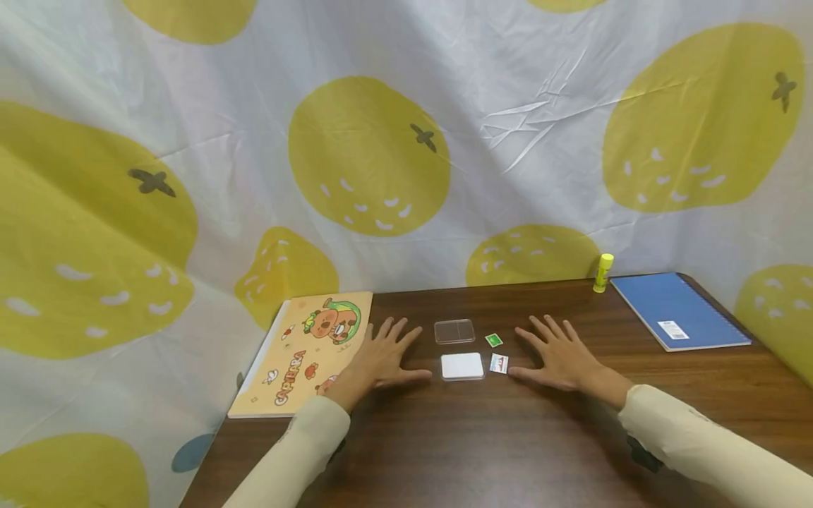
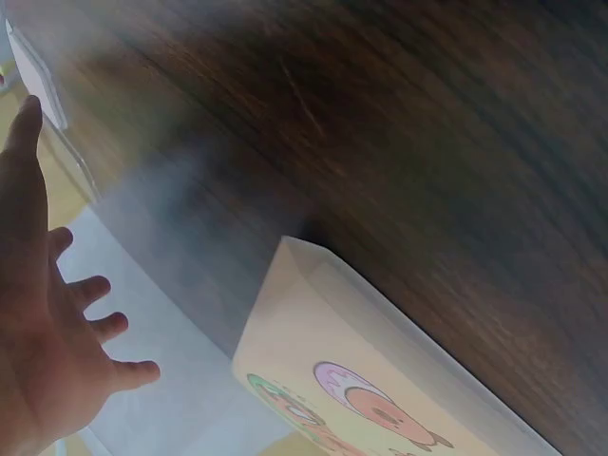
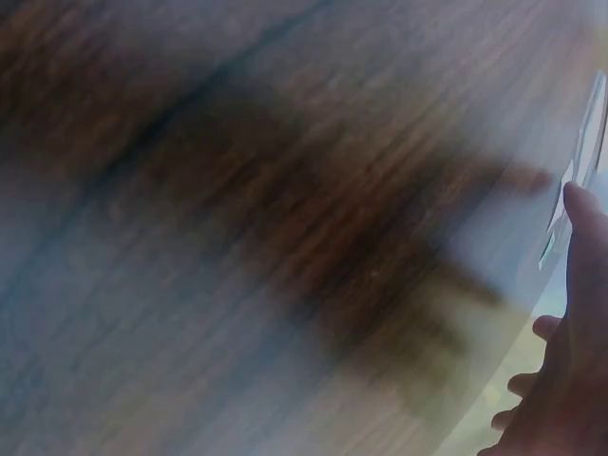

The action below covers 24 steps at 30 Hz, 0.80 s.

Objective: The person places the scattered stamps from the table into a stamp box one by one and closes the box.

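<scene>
Both hands are spread with straight fingers and hold nothing. My left hand [image 1: 383, 355] is between the orange capybara book [image 1: 286, 384] and a white rectangular piece in a clear case [image 1: 462, 366]. On the other side, my right hand [image 1: 561, 358] has its thumb close to a small white square with a red and blue print [image 1: 499, 363]. Just behind that square lies a small green square [image 1: 493, 340]. A clear flat lid [image 1: 454, 331] rests behind the white piece. In the left wrist view the left hand [image 2: 57, 332] shows at the left edge, the book's corner [image 2: 313, 323] below.
A blue notebook [image 1: 682, 310] with a white label lies at the back right of the brown wooden table [image 1: 457, 444]. Beside it a yellow glue stick [image 1: 603, 273] stands upright. A curtain with yellow fruit prints [image 1: 368, 155] hangs behind the table.
</scene>
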Each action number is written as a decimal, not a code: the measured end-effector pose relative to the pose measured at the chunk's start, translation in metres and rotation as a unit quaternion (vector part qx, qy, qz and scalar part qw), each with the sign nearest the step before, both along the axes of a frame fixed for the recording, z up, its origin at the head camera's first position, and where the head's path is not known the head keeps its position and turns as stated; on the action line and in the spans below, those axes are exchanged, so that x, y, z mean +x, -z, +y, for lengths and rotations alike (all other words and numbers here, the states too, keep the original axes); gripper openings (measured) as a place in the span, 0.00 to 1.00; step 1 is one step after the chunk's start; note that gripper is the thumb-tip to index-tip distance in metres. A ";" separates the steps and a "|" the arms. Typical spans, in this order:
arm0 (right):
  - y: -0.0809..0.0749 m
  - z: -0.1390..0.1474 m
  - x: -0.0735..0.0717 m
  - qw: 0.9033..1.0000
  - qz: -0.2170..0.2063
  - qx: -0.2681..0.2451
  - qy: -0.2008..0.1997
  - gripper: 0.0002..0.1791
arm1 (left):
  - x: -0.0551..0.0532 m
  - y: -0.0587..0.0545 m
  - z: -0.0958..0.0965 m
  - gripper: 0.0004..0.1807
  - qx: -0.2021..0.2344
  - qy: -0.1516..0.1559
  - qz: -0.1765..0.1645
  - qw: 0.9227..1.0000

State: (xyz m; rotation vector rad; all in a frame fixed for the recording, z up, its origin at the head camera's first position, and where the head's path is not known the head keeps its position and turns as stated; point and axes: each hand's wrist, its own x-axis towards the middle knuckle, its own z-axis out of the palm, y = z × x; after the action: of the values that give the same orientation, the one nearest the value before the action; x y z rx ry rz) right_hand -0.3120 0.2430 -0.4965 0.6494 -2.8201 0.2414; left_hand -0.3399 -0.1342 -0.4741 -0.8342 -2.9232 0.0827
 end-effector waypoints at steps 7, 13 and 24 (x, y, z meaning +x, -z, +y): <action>-0.002 -0.008 0.004 1.000 -0.006 -0.007 -0.016 0.46 | 0.001 -0.002 0.007 0.54 0.001 0.022 0.004 1.000; -0.003 -0.013 0.006 1.000 -0.004 -0.007 -0.029 0.45 | 0.002 -0.003 0.015 0.52 -0.011 0.032 0.002 0.999; -0.004 -0.022 0.006 0.997 0.019 -0.021 -0.074 0.39 | 0.004 -0.003 0.028 0.50 -0.012 0.048 -0.012 0.999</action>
State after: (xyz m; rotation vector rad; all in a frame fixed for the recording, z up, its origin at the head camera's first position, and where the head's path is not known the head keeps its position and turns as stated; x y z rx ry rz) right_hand -0.3059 0.2214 -0.4923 0.8442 -2.7259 0.3116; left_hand -0.3358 -0.1060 -0.4709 -0.9842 -2.9039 0.1009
